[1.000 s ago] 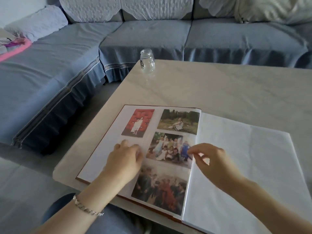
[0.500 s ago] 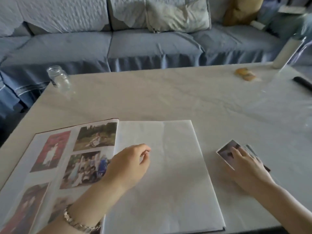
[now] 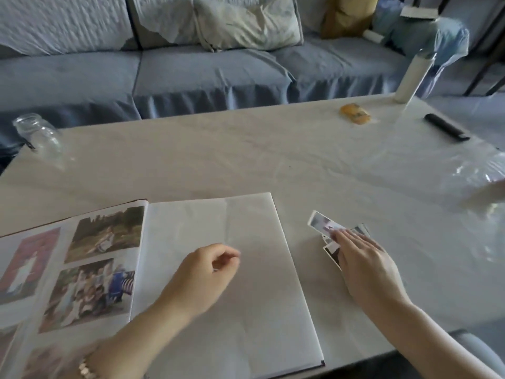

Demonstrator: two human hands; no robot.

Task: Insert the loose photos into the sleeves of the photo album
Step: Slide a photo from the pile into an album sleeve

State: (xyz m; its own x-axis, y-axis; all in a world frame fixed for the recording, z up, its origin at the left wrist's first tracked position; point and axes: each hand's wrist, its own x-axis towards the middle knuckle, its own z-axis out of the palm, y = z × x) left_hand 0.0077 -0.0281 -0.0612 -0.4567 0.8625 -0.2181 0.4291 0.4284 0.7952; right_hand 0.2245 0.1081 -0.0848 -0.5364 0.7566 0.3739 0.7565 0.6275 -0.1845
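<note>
Your right hand [image 3: 366, 258] was down on the loose photos [image 3: 321, 224], a small fanned pile on the worktop [image 3: 246, 160] just beside the right edge of the album [image 3: 259, 337]. That's a sensible spot for them, within easy reach of the page you were filling. The fingers [image 3: 352, 239] lay straight and flat across the pile, pressing rather than gripping. The top print poked out beyond the fingertips, and its far corner looked slightly raised. I'd judge you were sliding one free to pick up, though I couldn't see whether your thumb had got under it. Your left hand [image 3: 202, 272] sat over the blank right-hand page [image 3: 191, 228] with the fingers loosely curled, thumb near forefinger, holding nothing. It looked placed there to keep the album flat and be ready to lift a sleeve edge. The left-hand page [image 3: 105, 233] already carried prints, so the white page was the likely target. Prints that thin cling to each other, so you may have needed to fan them further to take only one.
</note>
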